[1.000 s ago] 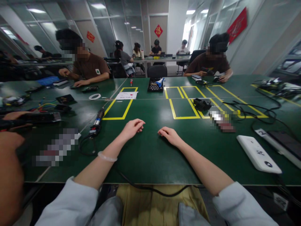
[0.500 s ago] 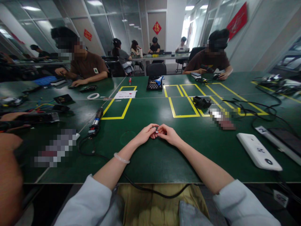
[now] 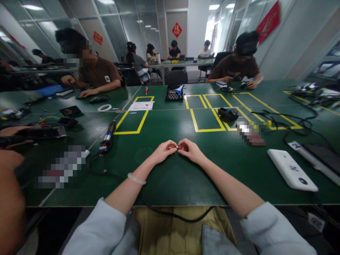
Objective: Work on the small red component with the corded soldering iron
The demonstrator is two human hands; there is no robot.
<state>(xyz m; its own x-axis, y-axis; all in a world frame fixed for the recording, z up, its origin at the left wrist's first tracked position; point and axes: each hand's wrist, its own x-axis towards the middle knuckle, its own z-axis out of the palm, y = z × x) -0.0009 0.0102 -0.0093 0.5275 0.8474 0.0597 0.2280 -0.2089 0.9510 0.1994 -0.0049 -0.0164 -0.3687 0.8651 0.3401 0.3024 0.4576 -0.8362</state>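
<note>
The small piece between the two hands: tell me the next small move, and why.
I would probably steady the small piece with the right hand and ease the left hand slightly aside, because the fingers of both meet around it and hide most of it, so its shape cannot be made out.

On my feed I see glass partitions at left, a pale pillar and a black chair. Ceiling lights glow above.
</note>
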